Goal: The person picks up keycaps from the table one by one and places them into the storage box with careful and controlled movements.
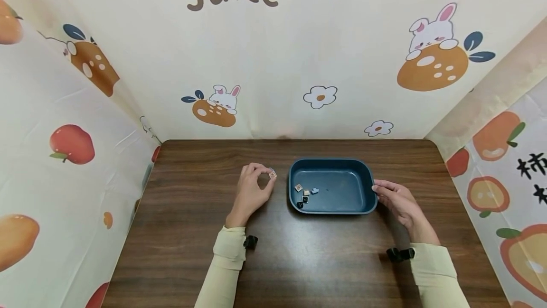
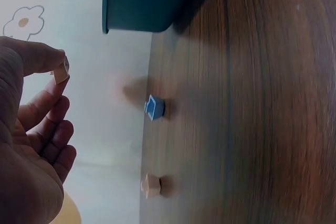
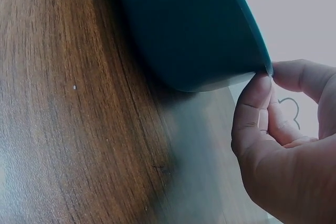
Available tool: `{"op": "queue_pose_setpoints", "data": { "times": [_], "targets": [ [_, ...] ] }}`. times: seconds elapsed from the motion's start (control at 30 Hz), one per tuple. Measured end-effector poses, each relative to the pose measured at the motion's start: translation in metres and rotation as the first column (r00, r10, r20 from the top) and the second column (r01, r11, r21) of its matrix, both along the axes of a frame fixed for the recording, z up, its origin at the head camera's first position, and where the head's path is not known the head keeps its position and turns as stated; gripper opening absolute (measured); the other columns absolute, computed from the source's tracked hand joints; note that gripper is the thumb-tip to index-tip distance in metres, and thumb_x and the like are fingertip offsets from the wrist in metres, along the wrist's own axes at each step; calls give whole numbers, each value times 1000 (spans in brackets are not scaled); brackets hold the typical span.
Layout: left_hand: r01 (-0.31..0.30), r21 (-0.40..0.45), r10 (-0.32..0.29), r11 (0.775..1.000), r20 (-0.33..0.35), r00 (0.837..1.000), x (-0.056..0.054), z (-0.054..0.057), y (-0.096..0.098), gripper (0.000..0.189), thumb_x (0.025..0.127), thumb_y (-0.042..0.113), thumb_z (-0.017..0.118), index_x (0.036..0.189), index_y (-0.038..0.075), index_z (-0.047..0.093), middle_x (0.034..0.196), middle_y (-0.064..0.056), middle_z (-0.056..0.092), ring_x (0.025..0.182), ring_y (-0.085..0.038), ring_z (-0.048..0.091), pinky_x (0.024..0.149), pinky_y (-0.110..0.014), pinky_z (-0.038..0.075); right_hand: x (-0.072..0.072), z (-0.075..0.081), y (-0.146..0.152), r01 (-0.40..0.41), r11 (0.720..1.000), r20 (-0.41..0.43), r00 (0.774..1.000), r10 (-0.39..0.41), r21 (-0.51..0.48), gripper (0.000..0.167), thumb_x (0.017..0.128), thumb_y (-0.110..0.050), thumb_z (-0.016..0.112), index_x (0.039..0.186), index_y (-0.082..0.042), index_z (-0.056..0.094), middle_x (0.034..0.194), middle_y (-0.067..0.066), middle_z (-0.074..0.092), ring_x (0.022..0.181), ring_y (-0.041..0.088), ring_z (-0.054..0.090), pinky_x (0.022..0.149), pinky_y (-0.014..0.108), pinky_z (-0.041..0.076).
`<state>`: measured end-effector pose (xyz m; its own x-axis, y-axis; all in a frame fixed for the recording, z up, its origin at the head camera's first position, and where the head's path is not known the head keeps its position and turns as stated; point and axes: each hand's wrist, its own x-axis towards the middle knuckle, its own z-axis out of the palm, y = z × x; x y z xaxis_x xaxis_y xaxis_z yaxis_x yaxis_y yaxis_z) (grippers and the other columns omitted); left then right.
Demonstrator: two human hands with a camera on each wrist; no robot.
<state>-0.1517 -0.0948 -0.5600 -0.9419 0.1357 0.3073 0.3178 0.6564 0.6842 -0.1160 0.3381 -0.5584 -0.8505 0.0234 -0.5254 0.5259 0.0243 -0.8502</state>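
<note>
My left hand (image 1: 253, 193) pinches a small beige block (image 2: 61, 72) between thumb and index finger, just left of a dark blue tray (image 1: 367, 177). In the left wrist view, a small blue block (image 2: 155, 107) and another beige block (image 2: 152, 185) sit on the table below that hand. My right hand (image 1: 399, 202) grips the tray's right end, thumb and fingers on the rim, as the right wrist view also shows. Inside the tray, towards its left end, lie several small pieces: a square beige one (image 1: 298, 187), a light blue one (image 1: 315, 191) and a black one (image 1: 305, 199) among them.
The dark brown wooden table (image 1: 183, 260) has a back edge against a cream cloth wall (image 1: 265, 51) printed with rabbits, fruit and flowers. Similar printed cloth hangs along both sides. A small black device (image 1: 400, 254) is worn on each wrist.
</note>
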Motion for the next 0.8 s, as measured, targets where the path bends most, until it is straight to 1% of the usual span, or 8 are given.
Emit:
{"op": "queue_pose_setpoints", "data": {
  "times": [0.07,0.13,0.23,0.3,0.37,0.43,0.6,0.8],
  "targets": [
    [8,0,-8,1000,-4,1000,0,-1,3,17,95,26,80,107,14,79,111,-4,67,111,-28,57,98,-47,51,-1,0,-1,4,1000,3,1000,-4,13,16,100,-30,75,116,-24,76,99,-21,73,90,-2,67,83,16,59],
    [25,5,-25,1000,-13,1000,0,-2,7,16,95,25,80,107,15,79,111,-4,67,109,-28,57,101,-48,48,-2,-1,-1,10,1000,10,1000,-10,15,19,100,-29,75,118,-23,75,99,-21,73,89,-2,67,83,16,59],
    [47,7,-47,999,-23,999,1,-2,12,15,95,25,79,106,15,79,110,-5,66,108,-28,57,102,-50,47,-2,-1,-2,22,1000,30,999,-23,11,20,100,-29,76,118,-22,75,98,-21,73,89,-1,67,83,16,59],
    [54,2,-54,999,-22,998,2,-2,15,14,95,25,79,106,15,80,110,-4,66,107,-28,57,102,-49,47,-2,-1,-2,32,999,43,999,-32,6,19,99,-29,76,117,-23,76,98,-21,73,89,-1,67,83,16,59],
    [55,-4,-55,999,-20,998,2,-1,18,14,94,25,80,105,16,80,109,-4,67,108,-27,58,99,-47,49,-2,-1,-3,36,999,45,998,-36,2,17,99,-29,76,115,-25,76,98,-21,73,89,-1,67,83,15,59],
    [59,-7,-59,998,-14,998,3,-1,21,15,94,26,80,105,15,79,110,-4,66,109,-27,58,98,-46,50,-2,-1,-4,36,999,36,999,-36,-6,14,99,-28,76,113,-25,77,98,-21,73,89,-1,67,83,15,59],
    [93,-7,-93,996,-7,996,2,0,28,17,95,27,79,106,13,79,111,-4,66,110,-26,57,98,-46,50,-3,-1,-7,32,999,14,999,-32,-22,9,99,-27,77,107,-27,77,97,-19,75,88,-1,68,82,16,59],
    [109,-31,-109,994,-9,994,1,0,35,18,96,29,78,107,15,79,112,-3,67,110,-24,57,98,-45,50,-5,-1,-9,28,999,8,1000,-28,-22,8,100,-25,76,107,-26,78,97,-17,75,87,-1,68,81,17,60]
  ]
}}
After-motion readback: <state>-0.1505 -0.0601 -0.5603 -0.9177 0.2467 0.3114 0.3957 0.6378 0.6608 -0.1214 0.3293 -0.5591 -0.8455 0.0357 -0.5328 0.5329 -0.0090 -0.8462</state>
